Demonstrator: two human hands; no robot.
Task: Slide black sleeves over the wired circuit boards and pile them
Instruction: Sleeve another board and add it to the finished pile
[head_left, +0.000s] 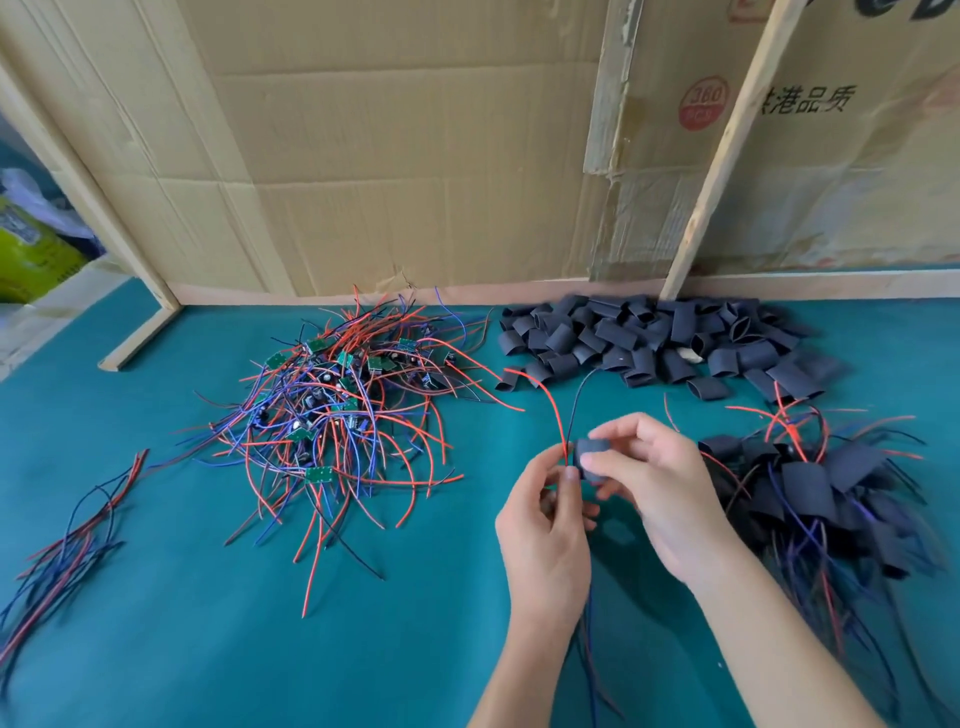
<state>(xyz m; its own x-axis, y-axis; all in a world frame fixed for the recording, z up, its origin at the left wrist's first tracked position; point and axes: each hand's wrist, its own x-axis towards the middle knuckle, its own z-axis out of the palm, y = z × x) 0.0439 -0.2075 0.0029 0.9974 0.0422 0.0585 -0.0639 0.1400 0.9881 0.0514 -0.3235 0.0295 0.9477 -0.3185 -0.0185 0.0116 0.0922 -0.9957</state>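
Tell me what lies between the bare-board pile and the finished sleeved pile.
In the head view: both hands, the left hand and right hand, holding a black sleeve; otherwise green tabletop.

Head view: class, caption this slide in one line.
Both hands fit a black sleeve over a wired board beside the finished pile.

Right hand (655, 483) pinched a sleeve (594, 457); left hand (545, 530) held its wires (558, 415); bare boards (332, 415) lay at ten o'clock.

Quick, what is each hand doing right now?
Left hand: pinches the red and black wires.
Right hand: grips the black sleeve.
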